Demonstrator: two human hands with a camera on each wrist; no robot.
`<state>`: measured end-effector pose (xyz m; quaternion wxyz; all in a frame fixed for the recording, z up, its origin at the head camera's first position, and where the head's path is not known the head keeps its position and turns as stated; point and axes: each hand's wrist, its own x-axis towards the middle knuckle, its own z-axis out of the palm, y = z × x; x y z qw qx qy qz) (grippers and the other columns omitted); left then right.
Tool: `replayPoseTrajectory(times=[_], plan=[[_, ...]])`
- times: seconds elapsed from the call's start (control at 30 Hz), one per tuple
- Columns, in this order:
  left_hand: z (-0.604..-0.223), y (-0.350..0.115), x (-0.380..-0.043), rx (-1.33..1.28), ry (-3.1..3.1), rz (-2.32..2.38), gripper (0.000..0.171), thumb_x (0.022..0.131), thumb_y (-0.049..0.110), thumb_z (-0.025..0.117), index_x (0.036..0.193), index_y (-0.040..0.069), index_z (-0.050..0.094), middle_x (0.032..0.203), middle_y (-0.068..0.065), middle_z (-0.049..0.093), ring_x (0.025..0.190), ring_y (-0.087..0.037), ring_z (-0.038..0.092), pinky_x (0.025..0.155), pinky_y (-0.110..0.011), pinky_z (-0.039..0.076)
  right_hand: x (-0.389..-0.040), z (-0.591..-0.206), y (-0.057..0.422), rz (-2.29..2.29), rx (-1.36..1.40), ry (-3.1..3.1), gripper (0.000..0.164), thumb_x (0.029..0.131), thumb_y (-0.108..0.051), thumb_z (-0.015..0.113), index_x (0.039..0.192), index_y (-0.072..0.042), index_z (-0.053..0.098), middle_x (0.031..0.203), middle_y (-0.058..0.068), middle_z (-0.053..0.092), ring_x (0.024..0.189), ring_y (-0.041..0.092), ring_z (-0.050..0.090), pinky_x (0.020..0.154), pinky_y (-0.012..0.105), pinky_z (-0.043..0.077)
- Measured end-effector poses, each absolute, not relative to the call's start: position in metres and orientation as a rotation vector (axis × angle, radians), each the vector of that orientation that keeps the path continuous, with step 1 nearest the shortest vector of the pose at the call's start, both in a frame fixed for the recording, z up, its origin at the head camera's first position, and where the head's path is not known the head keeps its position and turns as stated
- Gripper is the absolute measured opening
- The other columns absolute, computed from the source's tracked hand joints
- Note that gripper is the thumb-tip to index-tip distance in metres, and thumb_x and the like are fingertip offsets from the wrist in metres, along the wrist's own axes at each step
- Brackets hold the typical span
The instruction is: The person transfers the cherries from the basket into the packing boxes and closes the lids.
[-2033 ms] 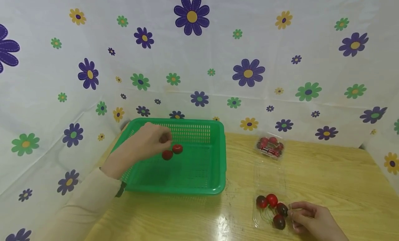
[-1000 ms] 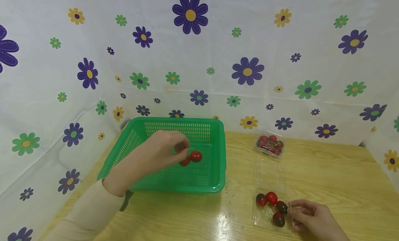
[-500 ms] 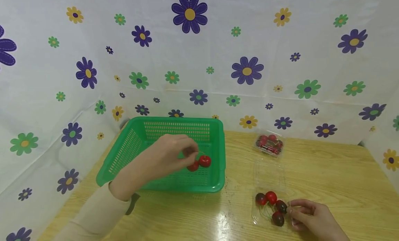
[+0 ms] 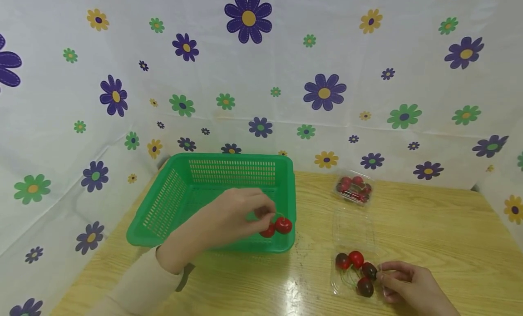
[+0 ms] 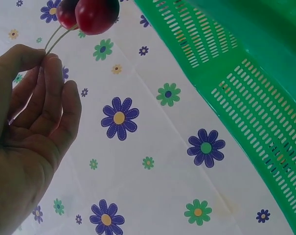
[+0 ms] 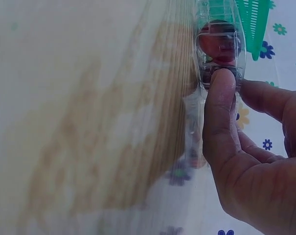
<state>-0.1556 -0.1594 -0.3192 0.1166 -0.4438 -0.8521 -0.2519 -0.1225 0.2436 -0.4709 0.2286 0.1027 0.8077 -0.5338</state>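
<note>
By their thin green stems, my left hand (image 4: pixel 239 214) pinches a pair of red cherries (image 4: pixel 283 225) between thumb and forefinger, over the right front part of the green basket (image 4: pixel 288 198). In the left wrist view the cherries (image 5: pixel 96 14) stand out past the fingertips. My right hand (image 4: pixel 412 282) grips the right edge of an open clear plastic box (image 4: pixel 335 279) lying on the table. Several dark and bright red cherries (image 4: pixel 356 259) with stems lie in it. The right wrist view shows my thumb (image 6: pixel 221 98) against the wall of that box.
Behind the open box, whose lid (image 4: pixel 353 225) is folded back, stands a closed clear box (image 4: pixel 353 190) of cherries. The wooden table (image 4: pixel 433 229) ends at a white flowered cloth (image 4: pixel 286 134) at the back and sides.
My left hand has carried the pair of cherries rightward and toward me, from the basket's middle to its right front corner. The right hand stays at the open box.
</note>
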Motion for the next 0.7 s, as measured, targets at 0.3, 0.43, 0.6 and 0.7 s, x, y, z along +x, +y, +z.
replayPoseTrajectory(times=[0.3,0.43,0.6,0.7], plan=[[-0.324,-0.149,-0.153,-1.287,-2.510,-0.736,0.007,0.090,0.003,0.071,0.095,0.008,0.074,0.087,0.002,0.071,0.078,-0.003,0.065,0.072,-0.014,0.056,-0.123,-0.470,0.243,-1.470,0.307,2.223,0.036,0.099,-0.010,0.066,0.127,0.011,0.060,0.089,0.003,0.075,0.079,0.017,0.070,0.068,0.031,0.063],[-0.325,-0.144,-0.152,-1.307,-2.475,-0.775,0.007,0.090,0.002,0.071,0.095,0.007,0.074,0.087,0.002,0.071,0.078,-0.003,0.064,0.072,-0.014,0.056,-0.123,-0.470,0.242,-1.456,0.329,2.230,0.034,0.099,-0.010,0.066,0.127,0.009,0.060,0.089,0.003,0.075,0.079,0.017,0.070,0.068,0.031,0.062],[-0.326,-0.137,-0.150,-1.336,-2.431,-0.778,0.007,0.089,0.003,0.074,0.094,0.008,0.074,0.085,0.003,0.070,0.075,-0.004,0.062,0.069,-0.010,0.052,-0.122,-0.469,0.244,-1.470,0.297,2.214,0.036,0.099,-0.011,0.065,0.128,0.010,0.059,0.088,0.002,0.075,0.079,0.017,0.070,0.069,0.031,0.063],[-0.328,-0.133,-0.148,-1.352,-2.412,-0.769,0.008,0.088,0.003,0.074,0.094,0.008,0.073,0.085,0.003,0.070,0.074,-0.004,0.062,0.068,-0.010,0.052,-0.122,-0.469,0.244,-1.477,0.298,2.209,0.035,0.099,-0.010,0.065,0.128,0.010,0.060,0.088,0.002,0.075,0.079,0.017,0.070,0.068,0.031,0.062]])
